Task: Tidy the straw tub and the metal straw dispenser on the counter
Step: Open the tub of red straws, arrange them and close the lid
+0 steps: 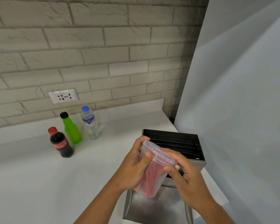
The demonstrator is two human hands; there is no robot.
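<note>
A clear plastic straw tub with red straws inside is held tilted above the metal straw dispenser. A clear lid sits on the tub's rim. My left hand wraps the tub's left side, thumb on the lid edge. My right hand grips the lid's right rim. Behind the tub the dispenser's open top shows several black straws lying flat.
On the white counter at the left stand a cola bottle, a green bottle and a water bottle. A wall socket sits in the brick wall. A grey panel borders the right.
</note>
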